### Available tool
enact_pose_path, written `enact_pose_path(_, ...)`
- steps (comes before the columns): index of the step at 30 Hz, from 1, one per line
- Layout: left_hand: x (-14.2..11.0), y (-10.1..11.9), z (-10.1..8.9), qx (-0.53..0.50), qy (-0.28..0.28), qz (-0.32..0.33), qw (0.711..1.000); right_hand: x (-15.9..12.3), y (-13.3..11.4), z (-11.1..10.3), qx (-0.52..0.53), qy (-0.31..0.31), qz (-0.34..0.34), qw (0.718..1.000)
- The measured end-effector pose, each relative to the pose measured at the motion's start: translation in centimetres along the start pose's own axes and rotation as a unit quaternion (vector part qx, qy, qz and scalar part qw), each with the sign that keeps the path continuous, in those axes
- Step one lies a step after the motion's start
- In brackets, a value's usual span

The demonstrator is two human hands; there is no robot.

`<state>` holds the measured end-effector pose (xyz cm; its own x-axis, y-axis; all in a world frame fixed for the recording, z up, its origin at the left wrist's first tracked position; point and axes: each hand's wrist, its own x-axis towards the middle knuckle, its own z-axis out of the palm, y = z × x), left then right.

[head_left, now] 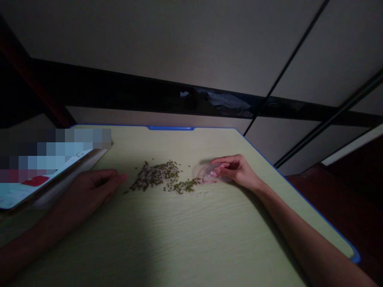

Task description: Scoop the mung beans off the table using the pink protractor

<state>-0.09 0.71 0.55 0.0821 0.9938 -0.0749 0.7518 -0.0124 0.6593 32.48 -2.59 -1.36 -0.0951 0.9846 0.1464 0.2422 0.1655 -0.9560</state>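
Note:
On the table lies a loose heap of small green and brownish beans or seeds, with a thinner trail running right. My right hand pinches a clear, round-edged plastic piece with pinkish marks between thumb and fingers. Its rounded edge touches the right end of the trail, and its exact kind is unclear. My left hand rests in shadow at the left of the heap, fingers loosely curled in. Nothing shows in it; the thumb tip points at the heap's left edge.
A tablet-like lit screen, partly pixelated, leans at the left behind my left hand. The tabletop has a blue rim with a blue handle at the far edge. Pale cabinet panels stand behind, and a dark red floor shows at right.

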Motion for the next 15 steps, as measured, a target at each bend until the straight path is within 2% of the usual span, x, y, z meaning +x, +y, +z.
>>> enact_pose_path(5,-0.07,0.13,-0.09,0.005,0.001,-0.002,1.000,-0.02,-0.18,0.29,0.002,0.008,0.007,1.000)
enact_pose_path(15,-0.03,0.37,-0.02,0.003,0.008,-0.006,1.000,-0.09,-0.10,0.79,0.021,-0.020,0.016,0.999)
